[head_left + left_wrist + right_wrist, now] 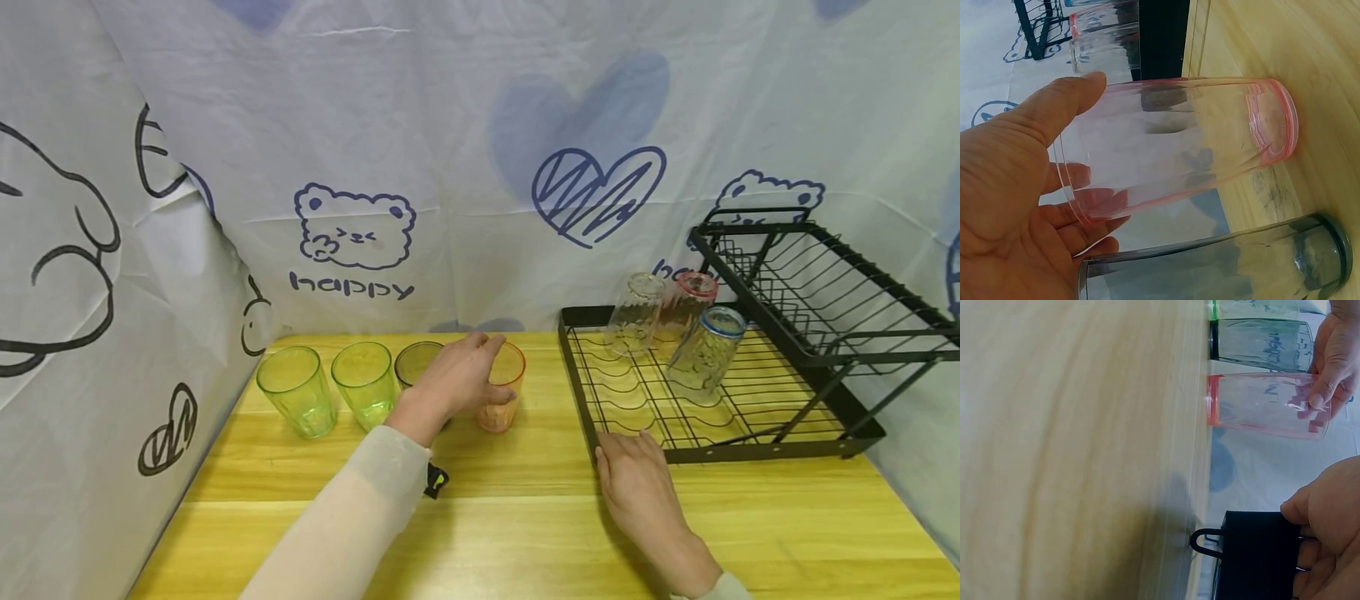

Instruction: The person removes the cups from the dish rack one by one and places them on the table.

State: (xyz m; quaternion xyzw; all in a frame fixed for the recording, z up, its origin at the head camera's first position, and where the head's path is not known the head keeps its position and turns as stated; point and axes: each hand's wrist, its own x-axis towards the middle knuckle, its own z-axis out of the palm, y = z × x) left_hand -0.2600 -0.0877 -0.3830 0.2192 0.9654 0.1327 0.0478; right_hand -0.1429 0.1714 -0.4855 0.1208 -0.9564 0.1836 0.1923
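Note:
My left hand (459, 377) reaches over the table and grips a clear pink-orange glass (498, 415) near its rim. In the left wrist view the thumb lies on one side of the pink glass (1172, 137) and the fingers on the other; its base meets the tabletop. Close beside it stands a dark grey glass (414, 360), partly hidden by my hand. My right hand (637, 492) holds the near left corner of a black dish rack (581, 392), thumb on the frame (1257, 553) and fingers curled behind it in the right wrist view.
Two green glasses (297, 393) (365, 385) stand at the left of the row. Upside down in the rack are a clear glass (636, 317), a pink-rimmed glass (684, 308) and a blue-rimmed glass (705, 354). The raised upper tier (825, 275) is at the right. A printed cloth (450, 125) hangs behind.

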